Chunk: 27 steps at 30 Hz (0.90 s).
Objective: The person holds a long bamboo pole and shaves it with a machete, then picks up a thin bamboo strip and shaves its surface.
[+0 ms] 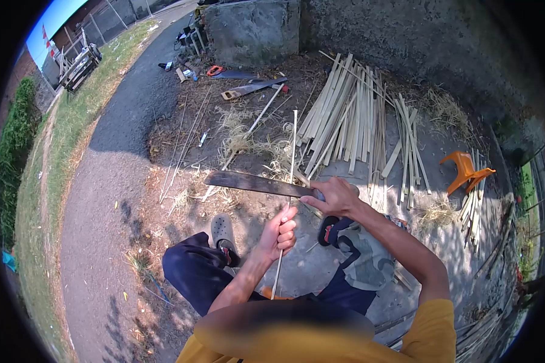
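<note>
My left hand point(279, 232) is closed around a thin bamboo strip point(293, 145), which runs from near my lap up and away from me. In my right hand point(335, 197) is the handle of a machete point(248, 182). Its long dark blade points left and crosses the strip just above my left fist, seemingly touching it. A grey-green camouflage cloth point(369, 266) lies over my right knee. Curled pale shavings point(239, 136) are scattered on the ground beyond the blade.
A large pile of split bamboo strips point(351, 115) lies ahead to the right. Two handsaws point(254, 88) rest near a concrete block point(251, 33). An orange plastic stool point(465, 172) stands at right. A paved path point(103, 193) runs along the left.
</note>
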Each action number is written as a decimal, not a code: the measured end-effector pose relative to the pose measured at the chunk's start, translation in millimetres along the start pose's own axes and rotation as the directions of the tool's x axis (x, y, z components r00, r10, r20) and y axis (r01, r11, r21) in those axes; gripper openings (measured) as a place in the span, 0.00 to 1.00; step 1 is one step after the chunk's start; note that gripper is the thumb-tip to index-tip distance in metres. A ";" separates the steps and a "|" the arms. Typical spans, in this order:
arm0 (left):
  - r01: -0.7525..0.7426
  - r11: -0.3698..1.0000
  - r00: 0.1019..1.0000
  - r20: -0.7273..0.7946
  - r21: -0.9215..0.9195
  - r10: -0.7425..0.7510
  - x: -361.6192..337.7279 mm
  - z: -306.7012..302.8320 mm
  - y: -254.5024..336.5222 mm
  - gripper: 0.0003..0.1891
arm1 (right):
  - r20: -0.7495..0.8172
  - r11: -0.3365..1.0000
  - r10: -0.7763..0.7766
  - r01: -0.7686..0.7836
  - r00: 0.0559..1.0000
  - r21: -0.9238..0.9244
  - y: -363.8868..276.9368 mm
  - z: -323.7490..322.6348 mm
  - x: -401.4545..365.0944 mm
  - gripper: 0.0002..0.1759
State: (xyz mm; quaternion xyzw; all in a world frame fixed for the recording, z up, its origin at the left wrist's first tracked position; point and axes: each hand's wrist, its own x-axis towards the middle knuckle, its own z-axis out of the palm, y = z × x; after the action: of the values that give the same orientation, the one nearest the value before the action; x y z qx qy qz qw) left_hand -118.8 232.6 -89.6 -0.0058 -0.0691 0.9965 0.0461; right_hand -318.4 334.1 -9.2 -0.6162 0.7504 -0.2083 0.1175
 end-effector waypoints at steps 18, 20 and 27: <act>0.040 0.978 0.986 -0.167 0.207 -0.005 -2.2 14.1 -15.2 0.19 | -0.140 0.997 0.060 -0.052 0.988 0.057 22.4 -3.9 3.0 0.33; 0.020 0.972 0.985 -0.169 0.235 0.021 0.4 18.2 -11.3 0.18 | -0.071 0.999 -0.007 0.010 0.997 0.034 15.5 -3.1 -1.4 0.32; 0.066 0.911 0.941 -0.330 0.407 0.079 -10.9 22.0 -26.5 0.19 | -0.184 0.992 0.122 -0.124 0.975 -0.002 32.1 -3.6 9.6 0.36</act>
State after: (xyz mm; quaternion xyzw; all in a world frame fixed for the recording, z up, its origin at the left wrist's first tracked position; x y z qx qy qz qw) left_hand -106.0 254.7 -64.1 -0.1674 0.1515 0.9727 0.0543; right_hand -350.1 330.2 -20.0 -0.5475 0.7962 -0.2513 0.0562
